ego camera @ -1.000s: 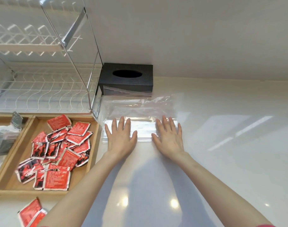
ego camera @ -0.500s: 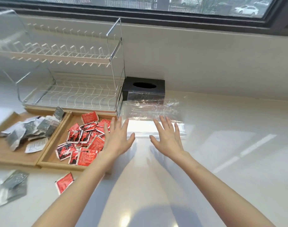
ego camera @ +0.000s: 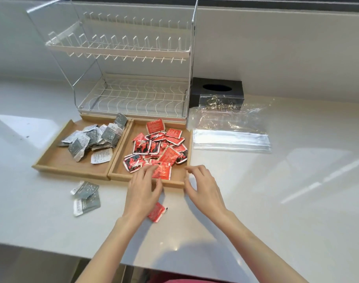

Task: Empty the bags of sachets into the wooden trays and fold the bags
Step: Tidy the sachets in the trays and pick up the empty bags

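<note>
Two wooden trays sit side by side: the left tray (ego camera: 52, 160) holds grey sachets (ego camera: 92, 137), the right tray (ego camera: 121, 172) holds red sachets (ego camera: 160, 146). A folded clear bag (ego camera: 231, 140) lies flat on the counter to the right of the trays, with another clear bag (ego camera: 225, 117) behind it. My left hand (ego camera: 142, 190) hovers open over the right tray's front edge, above a loose red sachet (ego camera: 157, 212). My right hand (ego camera: 203, 185) is open beside the tray's front right corner, holding nothing. Two grey sachets (ego camera: 85, 197) lie on the counter in front of the left tray.
A white wire dish rack (ego camera: 131, 74) stands behind the trays. A black tissue box (ego camera: 217, 89) sits against the wall to its right. The white counter's front edge (ego camera: 52, 248) runs near me.
Both hands have left the folded bag and pulled back toward me and left, to the right tray's front edge. The view has tilted to show both trays and the loose sachets.
</note>
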Demonstrator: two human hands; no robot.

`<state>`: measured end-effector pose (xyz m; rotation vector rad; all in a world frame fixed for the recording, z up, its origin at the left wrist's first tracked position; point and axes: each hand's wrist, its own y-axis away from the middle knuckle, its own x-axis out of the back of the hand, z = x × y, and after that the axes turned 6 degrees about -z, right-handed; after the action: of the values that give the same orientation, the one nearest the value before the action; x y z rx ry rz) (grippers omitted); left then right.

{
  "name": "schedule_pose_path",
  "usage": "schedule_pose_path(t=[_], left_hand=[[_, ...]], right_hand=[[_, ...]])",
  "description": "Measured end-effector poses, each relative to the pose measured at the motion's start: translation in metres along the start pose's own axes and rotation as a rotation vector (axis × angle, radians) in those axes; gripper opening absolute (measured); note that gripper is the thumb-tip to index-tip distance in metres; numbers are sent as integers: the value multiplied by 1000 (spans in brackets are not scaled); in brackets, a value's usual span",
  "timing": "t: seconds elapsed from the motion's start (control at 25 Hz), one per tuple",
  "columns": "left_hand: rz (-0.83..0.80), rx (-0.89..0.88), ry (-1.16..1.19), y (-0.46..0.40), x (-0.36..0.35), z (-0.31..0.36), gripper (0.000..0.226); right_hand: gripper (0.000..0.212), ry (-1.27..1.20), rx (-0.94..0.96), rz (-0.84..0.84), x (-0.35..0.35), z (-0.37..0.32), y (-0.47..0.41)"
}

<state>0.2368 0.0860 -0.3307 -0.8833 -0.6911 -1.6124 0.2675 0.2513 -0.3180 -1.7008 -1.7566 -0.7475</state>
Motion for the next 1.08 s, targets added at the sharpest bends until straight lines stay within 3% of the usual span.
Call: schedule_pose_path(t=[0.2,0.36,0.64,0.84,1.08], left_hand=[[-98,62,17,25,2,-46,42],[-200,114,-83,33,5,-71,53],[-358,69,-55,13,14,-81,37],[-382,-42,83,10,19,-84,15],[-321,-88,303,-17,57,-83,11]], right_hand=[[34,-12,-78,-80,-54,-22,17],[49,142,-213,-225,-87,-35,18],[33,169,-347,-243,-101,-49,13],[28,53,-321,-181,-101,-49,16],[25,-113,-184,-121,-68,-58,-12]])
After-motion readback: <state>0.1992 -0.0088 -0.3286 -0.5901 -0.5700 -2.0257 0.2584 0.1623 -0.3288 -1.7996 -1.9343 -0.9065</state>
